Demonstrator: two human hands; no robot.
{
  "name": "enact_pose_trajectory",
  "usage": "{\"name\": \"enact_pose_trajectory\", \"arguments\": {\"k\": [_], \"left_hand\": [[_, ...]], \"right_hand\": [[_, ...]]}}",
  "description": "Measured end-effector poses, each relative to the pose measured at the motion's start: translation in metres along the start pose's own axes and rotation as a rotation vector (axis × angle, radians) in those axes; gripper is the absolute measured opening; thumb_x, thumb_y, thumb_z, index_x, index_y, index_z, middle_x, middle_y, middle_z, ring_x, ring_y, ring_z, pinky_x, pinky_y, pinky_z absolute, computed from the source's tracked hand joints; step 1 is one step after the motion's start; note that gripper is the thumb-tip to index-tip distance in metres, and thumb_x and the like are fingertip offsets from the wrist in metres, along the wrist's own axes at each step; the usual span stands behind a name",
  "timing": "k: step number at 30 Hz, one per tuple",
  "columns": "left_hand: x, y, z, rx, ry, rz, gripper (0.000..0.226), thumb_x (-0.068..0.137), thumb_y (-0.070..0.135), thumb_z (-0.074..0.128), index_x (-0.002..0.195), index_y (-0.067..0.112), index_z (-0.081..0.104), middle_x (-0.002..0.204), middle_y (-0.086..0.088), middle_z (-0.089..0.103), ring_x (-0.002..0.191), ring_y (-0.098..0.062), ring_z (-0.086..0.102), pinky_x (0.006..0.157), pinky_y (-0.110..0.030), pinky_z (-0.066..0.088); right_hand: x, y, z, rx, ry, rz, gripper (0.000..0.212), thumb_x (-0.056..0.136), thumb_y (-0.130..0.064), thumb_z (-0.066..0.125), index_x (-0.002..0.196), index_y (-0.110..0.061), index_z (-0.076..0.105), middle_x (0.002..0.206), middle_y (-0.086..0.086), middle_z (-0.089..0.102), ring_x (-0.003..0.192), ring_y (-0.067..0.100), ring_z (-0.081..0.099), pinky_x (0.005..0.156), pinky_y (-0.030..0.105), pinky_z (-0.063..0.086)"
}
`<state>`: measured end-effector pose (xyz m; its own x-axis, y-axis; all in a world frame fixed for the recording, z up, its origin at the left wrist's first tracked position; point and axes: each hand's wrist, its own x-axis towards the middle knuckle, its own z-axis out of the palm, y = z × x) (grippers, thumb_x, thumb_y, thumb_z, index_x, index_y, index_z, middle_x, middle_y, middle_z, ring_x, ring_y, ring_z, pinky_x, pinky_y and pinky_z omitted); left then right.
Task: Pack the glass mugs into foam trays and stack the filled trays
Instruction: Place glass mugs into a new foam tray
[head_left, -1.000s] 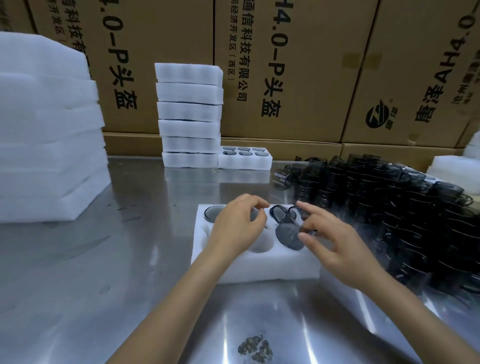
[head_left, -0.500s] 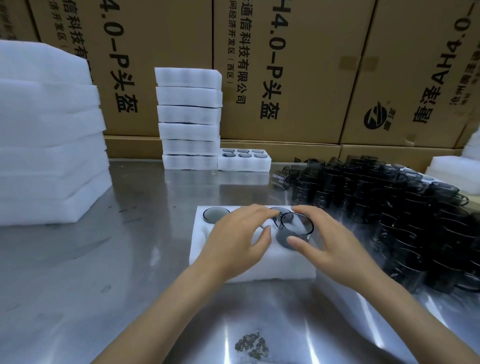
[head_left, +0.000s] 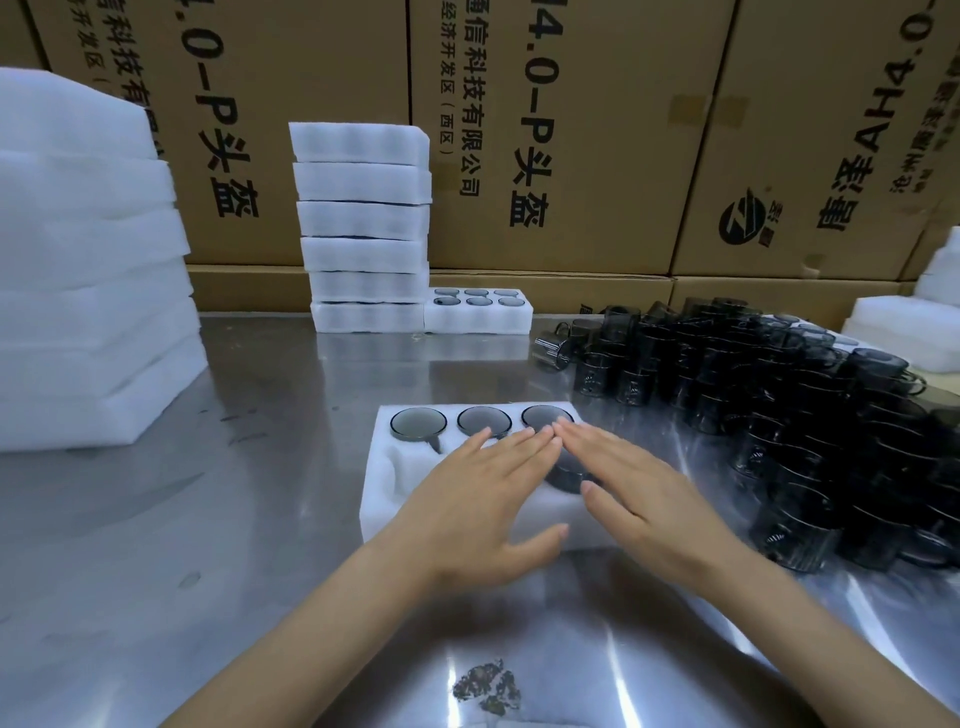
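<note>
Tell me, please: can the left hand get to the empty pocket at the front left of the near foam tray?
Probably yes. The left hand lies flat over the near foam tray, holding nothing, and the empty pocket is just beside it, open from above with nothing lying across it.

Your one head camera looks forward and down, close over the table (head_left: 156, 519), facing the stacked cartons (head_left: 571, 130) behind.

A steel table (head_left: 156, 571) with a reflective top carries a small dark patch of debris (head_left: 485, 686) near its front edge. Behind the table stands a wall of brown cardboard boxes (head_left: 597, 130) printed with black Chinese characters and a round logo (head_left: 742, 216).
</note>
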<state>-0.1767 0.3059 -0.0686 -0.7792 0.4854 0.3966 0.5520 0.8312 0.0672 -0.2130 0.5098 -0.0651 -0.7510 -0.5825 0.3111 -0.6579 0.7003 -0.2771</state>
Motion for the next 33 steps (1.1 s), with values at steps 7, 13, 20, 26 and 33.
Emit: {"name": "enact_pose_trajectory", "arguments": {"k": [7,13,20,26,33], "left_hand": [[0.001,0.000,0.005,0.045,-0.002,-0.009,0.079,0.081,0.060,0.035,0.150,0.022,0.025,0.156,0.010,0.023,0.143,-0.002,0.016,0.113,-0.020,-0.007],[-0.001,0.001,0.006,0.056,0.012,0.012,0.079,0.081,0.056,0.040,0.149,0.018,0.027,0.156,0.006,0.025,0.142,-0.006,0.023,0.113,-0.022,-0.004],[-0.005,0.008,0.002,0.136,0.183,0.041,0.058,0.085,0.044,0.046,0.130,0.008,0.056,0.126,-0.002,0.063,0.110,-0.019,0.061,0.095,-0.031,0.043],[-0.018,-0.018,-0.018,-0.081,0.581,-0.153,0.034,0.090,0.030,0.044,0.107,0.016,0.070,0.100,0.008,0.070,0.088,-0.016,0.064,0.081,-0.025,0.044],[-0.024,-0.039,-0.018,-0.362,0.739,-0.318,0.036,0.091,0.031,0.037,0.089,0.017,0.071,0.081,0.016,0.065,0.081,-0.011,0.063,0.074,-0.035,0.048]], "right_hand": [[0.002,0.003,0.003,-0.049,-0.090,0.017,0.062,0.086,-0.039,0.020,0.148,-0.035,0.020,0.152,-0.026,0.012,0.142,-0.007,0.008,0.118,0.027,0.010],[0.002,0.006,0.006,-0.101,-0.086,-0.008,0.051,0.099,-0.033,0.030,0.149,-0.036,0.018,0.149,-0.030,0.006,0.138,-0.012,0.002,0.114,0.021,0.002],[0.011,0.015,0.017,0.615,0.143,0.101,0.035,0.100,-0.038,0.036,0.131,-0.036,0.052,0.138,-0.024,0.047,0.131,-0.011,0.034,0.109,0.016,0.024],[0.071,0.061,0.004,0.473,0.365,0.411,0.034,0.096,-0.021,0.046,0.129,-0.024,0.056,0.130,-0.009,0.057,0.108,0.005,0.052,0.083,0.018,0.040],[0.133,0.083,-0.001,0.080,0.266,0.556,0.045,0.098,-0.024,0.038,0.142,-0.018,0.035,0.152,-0.001,0.030,0.101,0.028,0.059,0.083,0.038,0.047]]}}
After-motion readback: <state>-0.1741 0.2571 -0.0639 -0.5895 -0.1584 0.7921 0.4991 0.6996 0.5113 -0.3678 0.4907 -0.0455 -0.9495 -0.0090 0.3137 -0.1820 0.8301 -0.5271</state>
